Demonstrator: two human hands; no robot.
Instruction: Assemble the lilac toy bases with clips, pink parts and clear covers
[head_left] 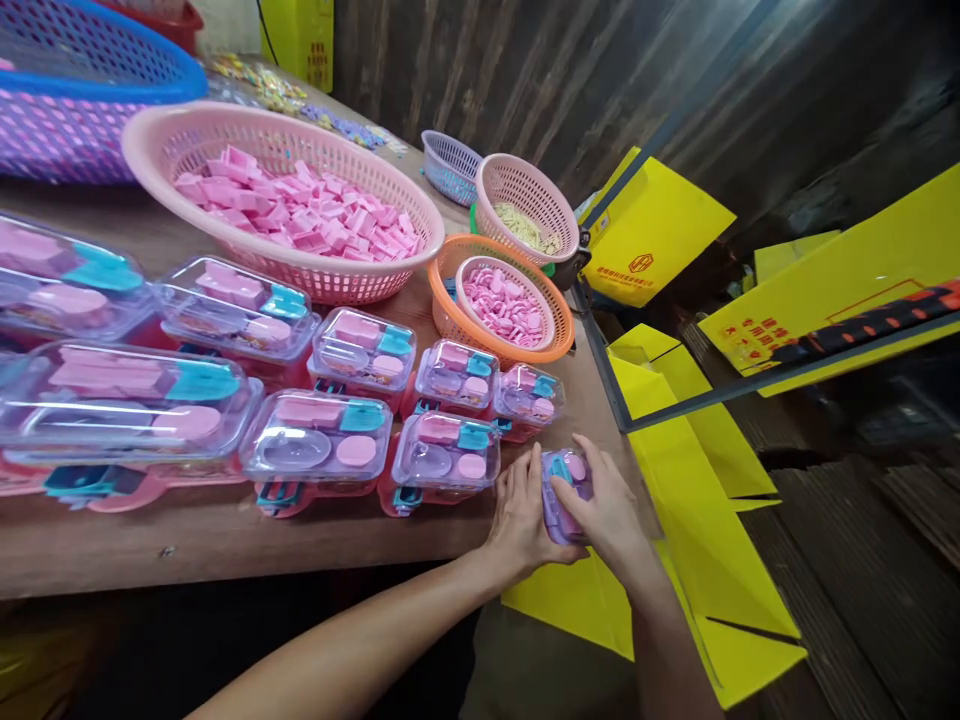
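Observation:
A small purple plastic case (556, 510) with blue and pink pieces on top sits at the table's right front corner, between both hands. My left hand (519, 510) holds its left side, the thumb along the near edge. My right hand (604, 505) grips it from the right, with fingers over the top and far edge. Left of the hands stand two rows of similar cases with clear lids; the nearest (448, 455) is close to my left fingers. What lies under my right fingers is hidden.
Behind the cases stand a pink basket (217, 225) of pink pieces, an orange basket (442, 305) holding a smaller one, and a blue basket (150, 90). Yellow cartons (697, 530) and a dark metal frame (609, 375) border the table's right edge.

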